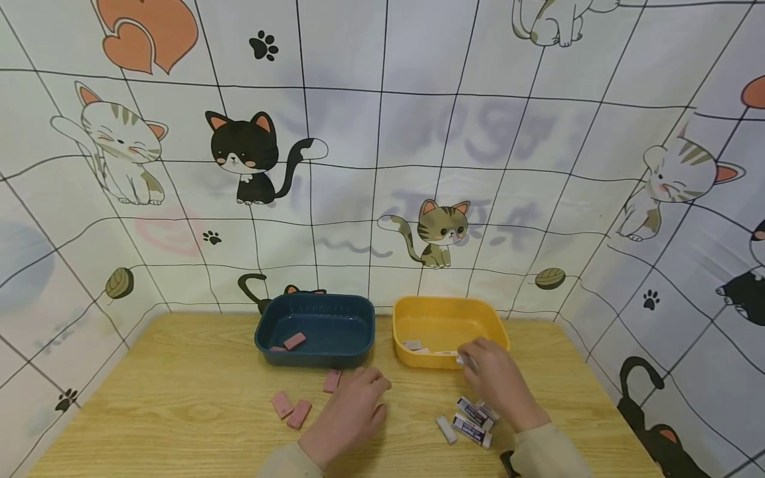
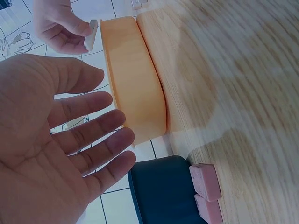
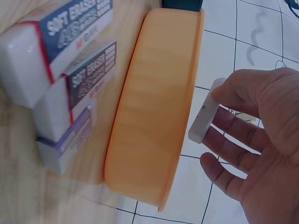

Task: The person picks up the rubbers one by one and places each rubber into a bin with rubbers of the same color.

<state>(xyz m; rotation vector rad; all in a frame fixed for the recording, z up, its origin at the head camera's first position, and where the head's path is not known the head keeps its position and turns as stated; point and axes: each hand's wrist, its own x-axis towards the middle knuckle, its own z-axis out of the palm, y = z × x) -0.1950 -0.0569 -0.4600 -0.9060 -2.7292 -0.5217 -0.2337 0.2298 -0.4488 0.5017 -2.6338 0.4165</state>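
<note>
My right hand [image 1: 501,382] pinches a white eraser [image 3: 205,112] between thumb and fingers, over the front rim of the yellow bin [image 1: 445,360]. The left hand [image 1: 349,415] hovers low over the table in front of the blue bin [image 1: 317,358], its fingers spread and nothing in the palm, as the left wrist view shows. Close by it are pink erasers [image 1: 281,404] on the wood, one right at the blue bin's front. Below the right hand lie several sleeved white erasers [image 1: 472,430] and a bare white eraser [image 1: 445,429].
Pink erasers [image 1: 295,341] lie inside the blue bin, and white pieces [image 1: 412,344] inside the yellow one. Both bins stand side by side at the back of the wooden table [image 1: 197,372], against a cat-patterned cloth [image 1: 352,133] that also hangs at both sides.
</note>
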